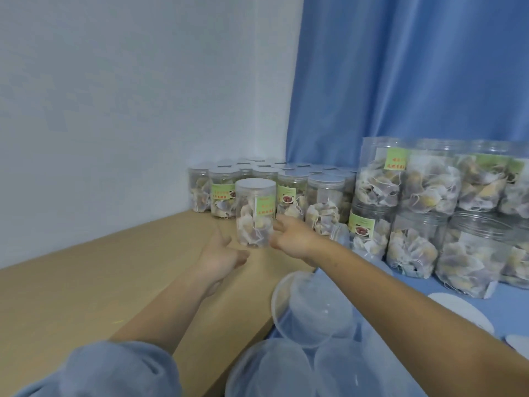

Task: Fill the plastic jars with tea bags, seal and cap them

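Jars (423, 196) without caps, full of tea bags, stand stacked at the right; capped ones (289, 184) crowd the table (86, 296) corner. One capped jar (255, 213) sits between both hands, right hand (292, 234) and left hand (220, 256) loosely spread beside it, neither clearly gripping. Best slide it squarely against the row, keeping it upright.

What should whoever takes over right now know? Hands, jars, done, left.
Left hand: open, just left of the capped jar, seemingly not touching.
Right hand: open, fingers at the jar's right side; contact unclear.
The capped jar is filled, standing on the wooden table in front of the finished capped jars in the corner.
Done: that batch, plus this jar.
Left: uncapped filled jars stacked at right need sealing and capping; clear lids lie near the front.
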Tool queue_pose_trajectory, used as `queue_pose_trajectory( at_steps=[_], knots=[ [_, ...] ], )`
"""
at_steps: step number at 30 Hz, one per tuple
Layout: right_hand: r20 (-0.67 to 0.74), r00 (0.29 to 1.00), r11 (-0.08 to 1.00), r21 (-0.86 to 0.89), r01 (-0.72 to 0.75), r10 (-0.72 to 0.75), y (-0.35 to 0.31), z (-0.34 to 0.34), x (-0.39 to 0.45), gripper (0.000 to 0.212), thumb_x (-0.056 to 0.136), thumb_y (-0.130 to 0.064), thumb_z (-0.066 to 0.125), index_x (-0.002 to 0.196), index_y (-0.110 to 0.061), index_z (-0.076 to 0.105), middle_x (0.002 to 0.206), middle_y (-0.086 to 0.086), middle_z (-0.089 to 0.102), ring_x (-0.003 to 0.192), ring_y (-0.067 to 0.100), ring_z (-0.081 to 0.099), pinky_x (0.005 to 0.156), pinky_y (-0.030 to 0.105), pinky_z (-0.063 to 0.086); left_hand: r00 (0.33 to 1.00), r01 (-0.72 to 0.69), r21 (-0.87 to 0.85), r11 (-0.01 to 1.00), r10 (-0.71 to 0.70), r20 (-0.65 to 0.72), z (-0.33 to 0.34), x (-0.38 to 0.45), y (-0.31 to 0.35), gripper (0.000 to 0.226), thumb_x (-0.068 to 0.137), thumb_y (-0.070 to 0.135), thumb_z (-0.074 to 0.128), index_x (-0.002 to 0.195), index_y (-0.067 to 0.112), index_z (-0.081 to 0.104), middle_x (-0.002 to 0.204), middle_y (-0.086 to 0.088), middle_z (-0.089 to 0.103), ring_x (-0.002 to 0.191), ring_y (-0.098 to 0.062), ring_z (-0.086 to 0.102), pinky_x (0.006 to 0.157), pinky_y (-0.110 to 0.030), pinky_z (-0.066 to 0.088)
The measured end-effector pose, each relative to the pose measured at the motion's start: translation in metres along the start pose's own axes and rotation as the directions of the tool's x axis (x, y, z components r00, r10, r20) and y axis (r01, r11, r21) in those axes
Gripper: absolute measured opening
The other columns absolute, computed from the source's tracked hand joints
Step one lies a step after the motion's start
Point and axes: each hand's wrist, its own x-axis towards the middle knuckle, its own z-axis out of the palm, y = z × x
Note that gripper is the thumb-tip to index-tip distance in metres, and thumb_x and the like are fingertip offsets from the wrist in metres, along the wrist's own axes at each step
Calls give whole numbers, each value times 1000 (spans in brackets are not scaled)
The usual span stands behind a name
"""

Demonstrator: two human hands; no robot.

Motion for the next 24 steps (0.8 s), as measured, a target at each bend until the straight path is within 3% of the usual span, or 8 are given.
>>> queue_pose_trajectory(
  at_steps=[3, 6, 9, 12, 14, 19, 22, 24],
  knots=[
    [14, 1000, 1000, -1, -11, 11, 8, -9, 2, 54, 87, -6, 50, 140, -15, 41, 141, 8, 46, 129, 26, 43, 106, 44, 39, 1000, -8, 34, 999, 8, -2, 16, 3, 8, 86, 84, -8, 56, 151, 15, 7, 152, -8, 29, 126, -26, 48, 107, -41, 39],
    [20, 999, 995, 98, 33, -35, 10, -19, -9, 63, 84, -14, 59, 143, -20, 39, 144, 1, 44, 131, 19, 41, 106, 41, 39, 997, -74, 7, 997, 74, 11, 40, -8, 24, 69, 84, -14, 54, 144, 9, 30, 142, -9, 42, 116, -26, 56, 91, -34, 50],
    [-37, 997, 992, 104, 64, -61, 10, -32, -27, 53, 85, -12, 57, 136, -17, 47, 138, 2, 51, 126, 19, 48, 103, 40, 42, 983, -180, 120, 976, 175, 50, 71, -28, 40, 56, 82, -14, 54, 134, 4, 44, 133, -11, 53, 119, -24, 53, 97, -41, 48],
    [-140, 988, 989, 120, 83, -66, 17, -57, -53, 37, 89, -9, 49, 125, -16, 56, 128, 5, 59, 118, 23, 54, 101, 42, 44, 966, -255, 149, 955, 245, 80, 107, -49, 58, 47, 81, -16, 47, 122, 5, 54, 112, -6, 63, 111, -19, 56, 97, -36, 48],
    [-224, 973, 991, 104, 82, -57, 26, -81, -74, 33, 92, -13, 49, 123, -17, 58, 124, 5, 62, 116, 23, 56, 100, 43, 45, 963, -259, 96, 961, 250, 99, 135, -63, 69, 40, 83, -14, 45, 114, 8, 56, 101, -4, 66, 101, -21, 62, 93, -37, 51],
    [-374, 928, 1000, 30, 8, 4, 61, -152, -136, 26, 95, -22, 49, 115, -15, 65, 110, 9, 68, 104, 28, 62, 94, 45, 48, 959, -212, 26, 977, 203, 198, 221, -95, 92, 21, 90, -2, 48, 106, 9, 54, 99, -17, 66, 87, -30, 64, 83, -43, 53],
    [-426, 903, 997, -20, -74, 58, 88, -190, -167, 26, 95, -29, 49, 108, -17, 68, 94, 4, 68, 94, 24, 63, 89, 43, 51, 948, -170, 22, 985, 157, 277, 273, -110, 97, 16, 91, 3, 48, 101, 11, 57, 83, -9, 62, 77, -26, 60, 70, -38, 53],
    [-458, 882, 991, -24, -131, 106, 106, -210, -181, 30, 95, -32, 48, 116, -18, 65, 96, 3, 65, 93, 21, 61, 88, 41, 51, 932, -148, 37, 988, 127, 340, 300, -117, 97, 10, 92, 11, 50, 96, 17, 57, 86, -9, 62, 77, -25, 57, 71, -37, 52]
  ],
)
